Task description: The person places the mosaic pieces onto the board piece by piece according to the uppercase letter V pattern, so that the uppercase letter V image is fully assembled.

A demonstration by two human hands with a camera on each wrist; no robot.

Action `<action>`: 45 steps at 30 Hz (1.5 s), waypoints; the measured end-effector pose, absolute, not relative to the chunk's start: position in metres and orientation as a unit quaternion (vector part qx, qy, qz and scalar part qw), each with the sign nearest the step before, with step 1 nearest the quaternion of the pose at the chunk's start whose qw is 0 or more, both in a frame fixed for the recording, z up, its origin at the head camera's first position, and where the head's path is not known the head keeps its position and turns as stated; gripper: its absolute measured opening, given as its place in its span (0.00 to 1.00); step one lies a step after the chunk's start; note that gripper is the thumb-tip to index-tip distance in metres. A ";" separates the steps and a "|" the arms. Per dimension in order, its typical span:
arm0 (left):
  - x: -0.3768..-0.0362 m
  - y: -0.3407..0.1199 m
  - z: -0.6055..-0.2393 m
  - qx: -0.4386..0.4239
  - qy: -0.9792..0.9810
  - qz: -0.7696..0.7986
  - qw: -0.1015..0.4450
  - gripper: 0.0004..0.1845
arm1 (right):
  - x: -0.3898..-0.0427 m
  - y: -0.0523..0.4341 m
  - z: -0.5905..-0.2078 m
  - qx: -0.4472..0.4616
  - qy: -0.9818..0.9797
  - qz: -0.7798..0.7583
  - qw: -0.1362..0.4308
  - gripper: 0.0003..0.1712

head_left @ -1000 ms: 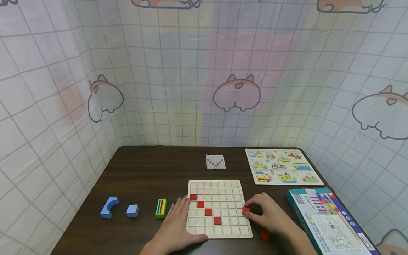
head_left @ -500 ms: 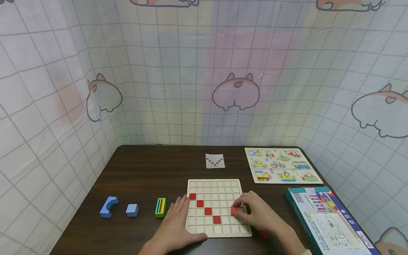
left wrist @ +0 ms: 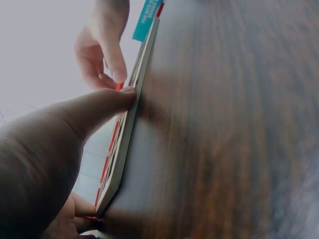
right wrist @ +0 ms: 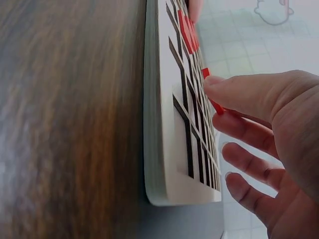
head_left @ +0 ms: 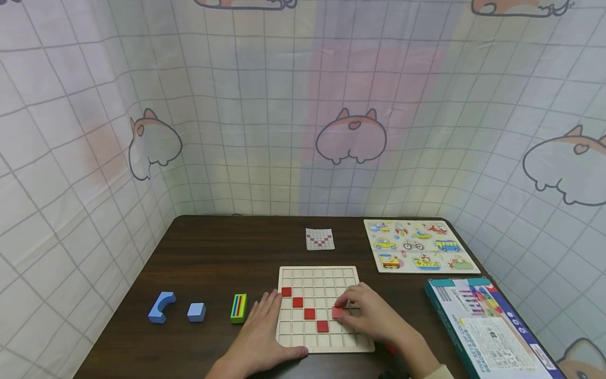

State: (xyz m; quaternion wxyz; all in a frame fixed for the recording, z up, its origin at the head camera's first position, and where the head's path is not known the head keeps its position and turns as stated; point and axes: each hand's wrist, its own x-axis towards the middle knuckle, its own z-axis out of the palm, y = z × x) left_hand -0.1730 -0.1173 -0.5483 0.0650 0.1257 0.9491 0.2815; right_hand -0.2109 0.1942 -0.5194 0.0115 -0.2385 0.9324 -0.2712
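A square wooden grid board (head_left: pixel 295 339) lies on the dark table, with several red square tiles (head_left: pixel 310 314) in a descending diagonal of its cells. My left hand (head_left: pixel 258 337) rests along the board's left side, fingers straight; its thumb (left wrist: pixel 112 102) lies on the near edge. Over the right half of the board, my right hand (head_left: pixel 374 316) pinches another red tile (right wrist: pixel 218 107) between thumb and fingers, tilted in the right wrist view and close over the cells. One more red tile (head_left: pixel 390 349) is mostly hidden under the right forearm.
Beyond the board lies a small pattern card (head_left: pixel 320 239). A picture board (head_left: pixel 421 246) and a box (head_left: pixel 492 326) occupy the right side. To the left are a striped green block (head_left: pixel 239 309), a blue cube (head_left: pixel 196 312) and a blue arch block (head_left: pixel 161 307).
My right hand has carried the pinched red tile leftward from the board's right edge to over its inner cells. The left hand stays in place.
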 end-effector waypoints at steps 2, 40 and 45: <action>-0.174 -0.117 -0.548 0.126 0.949 0.282 0.067 0.79 | -0.212 0.192 -0.519 -0.236 0.934 -0.268 0.015 0.07; -0.174 -0.117 -0.547 0.121 0.948 0.286 0.074 0.80 | -0.212 0.188 -0.514 -0.246 0.928 -0.280 0.008 0.12; -0.174 -0.117 -0.547 0.122 0.949 0.284 0.071 0.80 | -0.207 0.194 -0.511 -0.240 0.931 -0.275 -0.002 0.12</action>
